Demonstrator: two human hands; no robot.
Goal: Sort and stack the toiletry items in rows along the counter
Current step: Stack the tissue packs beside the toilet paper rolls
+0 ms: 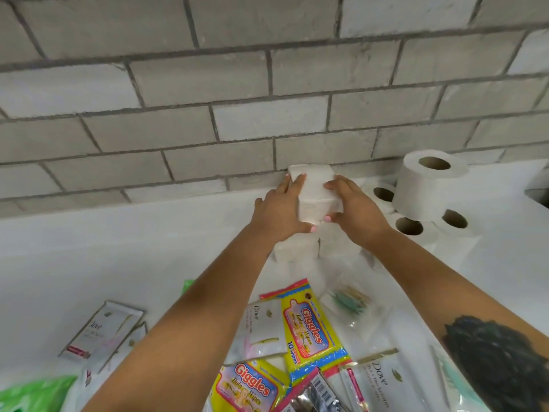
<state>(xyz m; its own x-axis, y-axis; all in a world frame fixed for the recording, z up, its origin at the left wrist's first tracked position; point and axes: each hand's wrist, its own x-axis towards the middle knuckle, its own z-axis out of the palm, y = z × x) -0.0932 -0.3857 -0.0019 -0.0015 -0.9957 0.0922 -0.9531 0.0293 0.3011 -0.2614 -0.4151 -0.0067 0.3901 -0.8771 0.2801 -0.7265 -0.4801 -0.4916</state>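
Grey block wall (267,84) backs the white counter (118,248), where a white tissue pack (316,194) is held just above two like packs (297,251) near the wall. It looks light, soft and squashy, best taken by its two side faces. Left hand (279,212) and right hand (353,209) clasp it so, fingers curled over its edges. Its long axis seems to run from wall toward the person. Toilet rolls (421,188) stand just right; Giggles wipes (309,328) lie nearer.
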